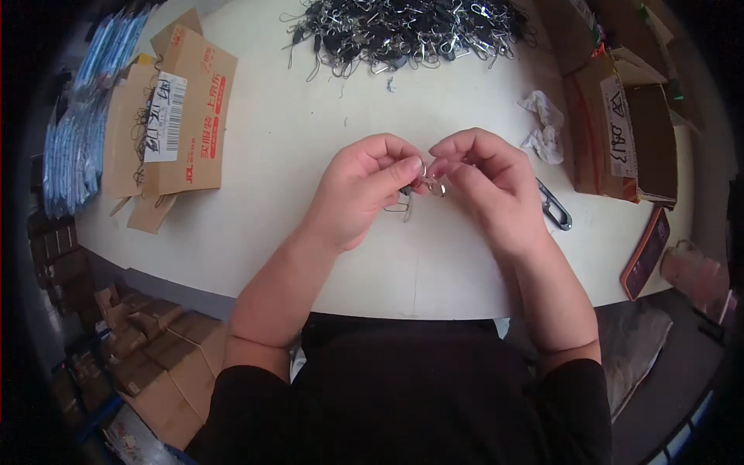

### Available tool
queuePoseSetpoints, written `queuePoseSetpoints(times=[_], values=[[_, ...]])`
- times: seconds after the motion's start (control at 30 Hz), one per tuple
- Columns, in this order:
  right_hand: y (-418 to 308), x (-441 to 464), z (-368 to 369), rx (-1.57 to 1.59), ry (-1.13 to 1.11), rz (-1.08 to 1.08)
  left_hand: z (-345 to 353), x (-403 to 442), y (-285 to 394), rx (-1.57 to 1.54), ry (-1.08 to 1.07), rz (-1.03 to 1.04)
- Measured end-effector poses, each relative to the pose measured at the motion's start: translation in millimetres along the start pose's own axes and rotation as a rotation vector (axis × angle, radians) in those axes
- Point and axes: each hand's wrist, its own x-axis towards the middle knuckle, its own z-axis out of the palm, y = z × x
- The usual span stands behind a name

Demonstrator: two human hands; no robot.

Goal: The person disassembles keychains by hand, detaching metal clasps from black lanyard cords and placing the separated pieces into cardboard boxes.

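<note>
Near the middle of the white table, my left hand is closed on a small metal clasp, pinched between thumb and fingers. A thin cord loop hangs below those fingertips. My right hand is beside it with thumb and forefinger pinched together at the clasp; what they hold, if anything, is too small to make out. Beyond both hands lies a large pile of black straps with metal clasps.
A cardboard box stands at the left beside stacked blue packets. On the right are another open box, crumpled tissue, a black-handled tool and a phone. Cartons sit at lower left.
</note>
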Motion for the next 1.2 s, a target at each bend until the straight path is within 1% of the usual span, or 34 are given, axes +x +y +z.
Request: queuePoseSetpoints(times=[0.07, 0.1, 0.17, 0.2, 0.27, 0.3, 0.4, 0.5, 0.6, 0.7, 0.8, 0.9, 1.0, 1.1, 1.2], values=[[-4, 0, 2, 0.108, -0.021, 0.082, 2, 0, -3, 0.111, 0.024, 0.131], [-9, -1, 3, -0.046, -0.054, 0.081, 2, 0, -5, 0.169, 0.038, 0.197], [-16, -4, 4, -0.351, -0.124, 0.076, 2, 2, -11, 0.204, 0.053, 0.236], [-14, -5, 5, -0.375, -0.107, 0.064, 1, 2, -14, 0.222, 0.06, 0.254], [-10, -5, 7, -0.424, -0.072, 0.036, -1, 1, -9, 0.126, 0.032, 0.178], [-3, -5, 5, -0.419, -0.043, -0.048, -1, 0, -7, 0.077, 0.017, 0.14], [-1, -3, 3, -0.421, -0.032, -0.108, -6, 0, -5, 0.051, -0.004, 0.095], [-1, -3, 0, -0.432, -0.008, -0.105, -1, 1, -15, 0.222, 0.022, 0.281], [-6, -2, 0, -0.333, 0.036, -0.092, -2, 0, -18, 0.371, 0.021, 0.324], [-7, -2, 2, -0.25, -0.005, -0.044, -3, 2, -21, 0.51, 0.028, 0.399], [-10, -3, 2, -0.291, -0.027, -0.009, -3, 0, -20, 0.525, 0.025, 0.375], [-5, -2, 1, -0.266, -0.044, -0.054, -4, -1, -18, 0.561, -0.002, 0.367], [-5, -2, 2, -0.253, -0.049, -0.081, -3, -2, -15, 0.516, -0.03, 0.323], [-4, -3, 3, -0.233, -0.029, -0.085, -1, -1, -16, 0.463, -0.032, 0.385], [-3, -2, 1, -0.255, -0.05, -0.087, -2, -1, -17, 0.515, -0.002, 0.4]])
